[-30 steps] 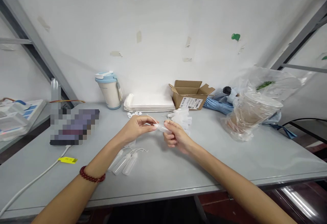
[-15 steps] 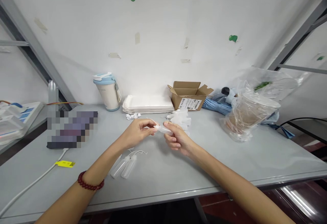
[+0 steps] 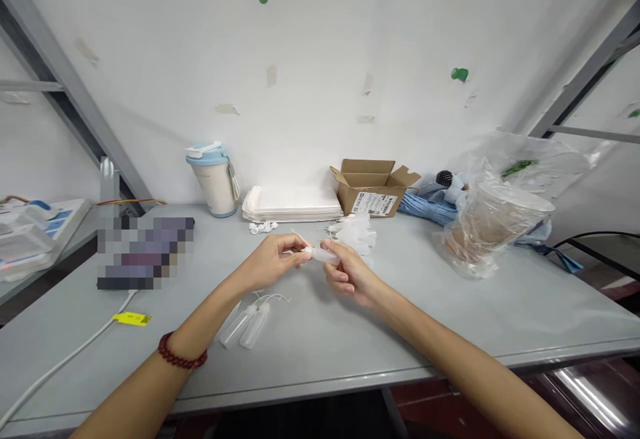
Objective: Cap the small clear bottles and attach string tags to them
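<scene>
In my right hand (image 3: 353,273) lies a small translucent plastic bottle (image 3: 325,255), held near level between thumb and fingers with its neck to the left. My left hand (image 3: 270,260) pinches the white cap (image 3: 309,250) at that neck, and a thin white spout shows above the fingers. Whether the cap is fully seated cannot be seen. Nearer the table's front, several clear bottles (image 3: 246,325) with thin curved spouts lie side by side. Behind my right hand is a heap of translucent bottles (image 3: 353,231). Small white caps (image 3: 263,227) sit further back.
Along the wall stand a tumbler (image 3: 214,182), a stack of white sheets or envelopes (image 3: 293,204) and an open cardboard box (image 3: 373,192). To the right are blue cloth (image 3: 425,205) and a plastic-wrapped tub (image 3: 493,225). A cabled, blurred-out device (image 3: 150,252) lies left.
The whole view has shifted slightly. Both hands stay together at the bottle's neck, with only a slight movement of the left fingers around the cap.
</scene>
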`<state>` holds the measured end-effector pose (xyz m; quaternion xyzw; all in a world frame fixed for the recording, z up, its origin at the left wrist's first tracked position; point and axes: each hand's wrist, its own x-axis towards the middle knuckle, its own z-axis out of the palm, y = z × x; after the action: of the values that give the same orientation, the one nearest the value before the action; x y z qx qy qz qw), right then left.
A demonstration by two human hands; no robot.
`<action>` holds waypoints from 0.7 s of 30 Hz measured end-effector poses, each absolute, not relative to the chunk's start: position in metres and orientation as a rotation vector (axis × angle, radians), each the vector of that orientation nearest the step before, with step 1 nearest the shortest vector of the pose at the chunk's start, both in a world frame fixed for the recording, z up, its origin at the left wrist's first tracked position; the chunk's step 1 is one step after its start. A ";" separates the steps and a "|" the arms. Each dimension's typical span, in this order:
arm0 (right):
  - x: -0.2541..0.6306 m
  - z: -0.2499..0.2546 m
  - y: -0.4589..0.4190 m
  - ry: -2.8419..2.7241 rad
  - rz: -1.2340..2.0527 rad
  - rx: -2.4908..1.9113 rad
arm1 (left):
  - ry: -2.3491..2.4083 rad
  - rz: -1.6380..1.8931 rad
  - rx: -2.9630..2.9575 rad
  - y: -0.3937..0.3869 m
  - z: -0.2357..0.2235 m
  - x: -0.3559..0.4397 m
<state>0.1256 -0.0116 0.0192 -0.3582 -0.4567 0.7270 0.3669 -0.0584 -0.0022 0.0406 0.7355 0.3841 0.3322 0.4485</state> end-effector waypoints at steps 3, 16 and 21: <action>0.127 0.018 -0.010 -1.192 1.898 -0.937 | 0.949 0.767 1.859 -0.002 0.042 -0.060; 0.127 0.020 -0.010 -1.292 1.780 -0.937 | 0.890 0.704 1.624 0.002 0.029 -0.057; 0.125 0.017 -0.009 -1.468 1.484 -0.952 | 0.979 0.729 1.463 0.000 0.032 -0.054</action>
<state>0.1252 -0.0090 0.0173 -0.3781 -0.5833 0.5898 0.4111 -0.0544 0.0003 0.0319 0.6257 0.4186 0.3118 0.5797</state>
